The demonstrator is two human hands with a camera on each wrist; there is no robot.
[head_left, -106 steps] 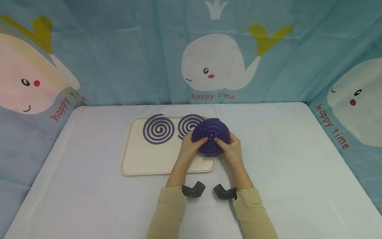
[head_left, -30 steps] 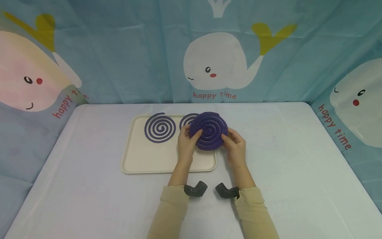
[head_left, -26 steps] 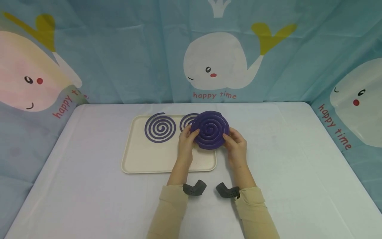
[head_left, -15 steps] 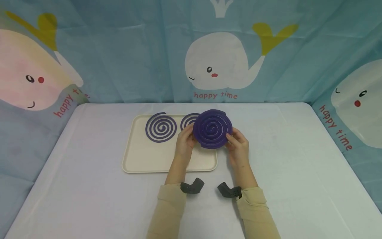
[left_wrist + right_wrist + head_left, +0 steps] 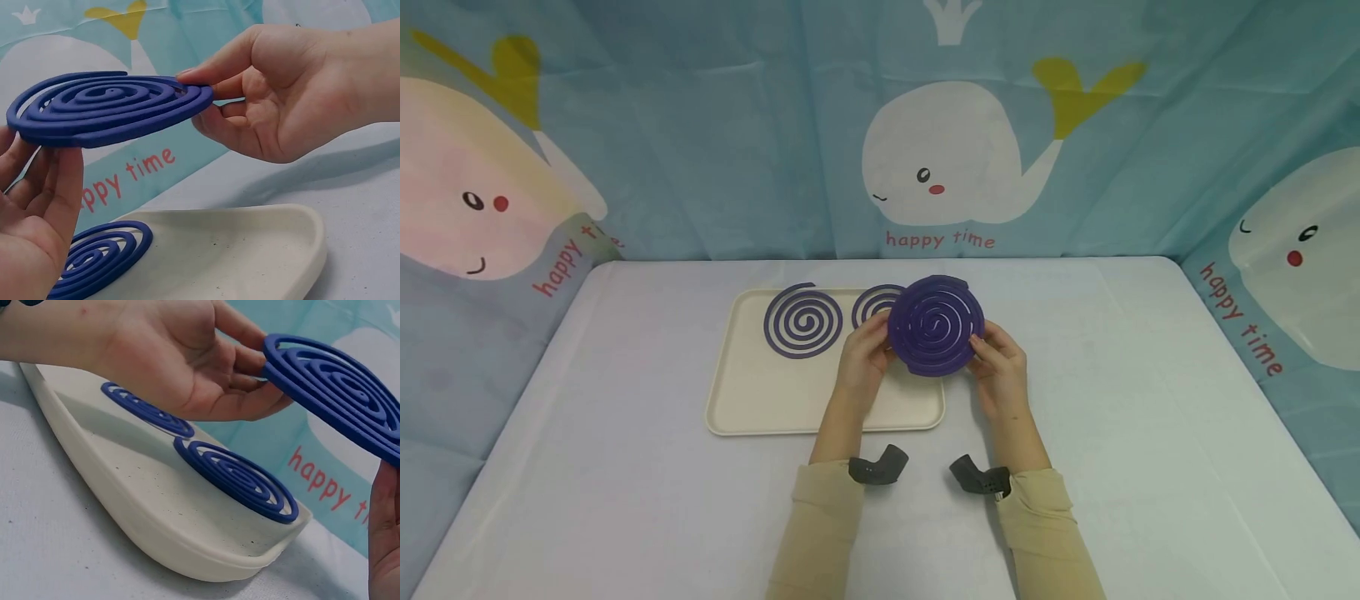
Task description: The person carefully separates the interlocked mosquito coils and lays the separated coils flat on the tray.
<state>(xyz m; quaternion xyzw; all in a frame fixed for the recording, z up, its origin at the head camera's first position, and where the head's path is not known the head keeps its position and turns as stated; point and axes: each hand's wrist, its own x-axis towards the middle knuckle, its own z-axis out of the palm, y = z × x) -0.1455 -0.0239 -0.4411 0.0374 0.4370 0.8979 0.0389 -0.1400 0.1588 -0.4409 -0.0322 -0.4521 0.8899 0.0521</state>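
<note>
A dark blue-purple mosquito coil pair (image 5: pixel 936 325), two spirals nested together, is held tilted above the tray's right end. My left hand (image 5: pixel 861 367) holds its left rim, thumb and fingers mostly beneath it; the fingertips are hidden in the head view. At the right rim, my right hand (image 5: pixel 1003 375) pinches it, thumb on top and fingers below, as the left wrist view shows. One single coil (image 5: pixel 803 322) lies at the tray's back left. Beside it is another single coil (image 5: pixel 868 300), partly covered by the raised pair and the left hand.
The cream rectangular tray (image 5: pixel 760 417) stands on a white-covered table (image 5: pixel 1112 417). A blue curtain (image 5: pixel 737 167) with printed whales hangs behind and at both sides. Dark devices are strapped to both wrists.
Both thumbs pressed the coil's middle at first, then moved out to its rim. The left thumb has since left the top face. The pair has shifted slightly away, then a little right.
</note>
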